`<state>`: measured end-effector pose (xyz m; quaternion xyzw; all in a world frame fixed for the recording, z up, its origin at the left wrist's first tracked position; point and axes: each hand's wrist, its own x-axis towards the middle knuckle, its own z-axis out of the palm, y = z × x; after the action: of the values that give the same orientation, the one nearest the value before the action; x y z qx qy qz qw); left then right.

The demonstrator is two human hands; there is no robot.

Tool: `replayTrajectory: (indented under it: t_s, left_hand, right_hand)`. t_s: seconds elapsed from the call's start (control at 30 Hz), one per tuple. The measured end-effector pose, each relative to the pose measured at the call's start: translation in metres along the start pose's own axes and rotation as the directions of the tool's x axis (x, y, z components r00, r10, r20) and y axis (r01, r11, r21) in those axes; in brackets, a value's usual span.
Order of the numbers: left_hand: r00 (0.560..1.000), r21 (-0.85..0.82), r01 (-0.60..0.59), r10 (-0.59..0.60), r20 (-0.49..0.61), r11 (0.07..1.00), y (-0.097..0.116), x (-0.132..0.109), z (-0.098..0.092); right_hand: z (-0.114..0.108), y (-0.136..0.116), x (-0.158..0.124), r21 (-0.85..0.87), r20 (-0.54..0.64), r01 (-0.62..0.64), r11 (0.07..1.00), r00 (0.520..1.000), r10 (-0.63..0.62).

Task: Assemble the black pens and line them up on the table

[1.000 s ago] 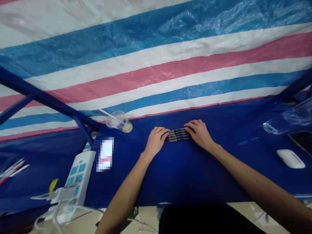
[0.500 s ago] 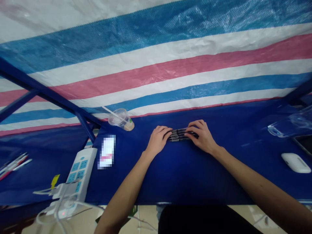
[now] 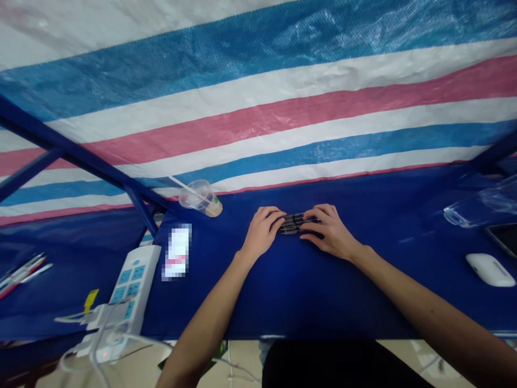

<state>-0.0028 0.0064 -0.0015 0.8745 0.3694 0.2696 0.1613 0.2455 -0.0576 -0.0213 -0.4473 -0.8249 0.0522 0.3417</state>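
Over at the left edge lay some slim red-and-white pens [image 3: 24,275], then a long white plastic power strip [image 3: 139,269]. Next came a bright pixelated rectangle [image 3: 176,252], with a clear plastic cup [image 3: 202,200] on its far side. Mid-table, the left hand [image 3: 262,231], fingers kinda curled, touched the left ends of a row of grey-and-black pens [image 3: 291,224] lying side by side on the dark blue table [image 3: 302,291]. The right hand [image 3: 330,231] arched over their right part, fingers slightly spread; couldn't tell if either was actually gripping. Further right sat a rounded white case [image 3: 490,270].
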Motion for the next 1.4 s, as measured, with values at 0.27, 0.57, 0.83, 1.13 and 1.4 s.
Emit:
replayTrajectory:
  t_s: [0.27, 0.57, 0.83, 1.13, 1.4]
  left_hand:
    - [1.000, 0.002, -0.012, 0.012, 0.008, 1.000, 0.0005, 0.0000, -0.0001]
    - [0.997, 0.010, -0.075, 0.075, -0.027, 0.997, 0.0040, 0.0009, -0.0027]
    - [0.973, 0.035, -0.230, 0.230, -0.003, 0.973, 0.0049, -0.0002, -0.0037]
    - [0.942, 0.003, -0.320, 0.318, -0.111, 0.947, 0.0058, 0.0000, -0.0018]
    - [0.936, 0.006, -0.319, 0.317, -0.154, 0.948, 0.0038, 0.0018, -0.0012]
  right_hand:
    - [0.0017, 0.0021, -0.0014, 0.022, 0.008, 0.067, 0.998, 0.998, -0.067]
    - [0.0034, 0.0019, -0.0020, 0.015, 0.034, 0.043, 0.999, 0.998, -0.044]
    - [0.0025, -0.0003, -0.0010, 0.015, -0.028, 0.083, 0.996, 0.996, -0.083]
    - [-0.0025, -0.0024, 0.0034, -0.008, -0.204, 0.096, 0.995, 0.974, -0.096]
    - [0.0019, -0.0001, 0.0019, -0.031, -0.114, 0.039, 0.999, 0.993, -0.042]
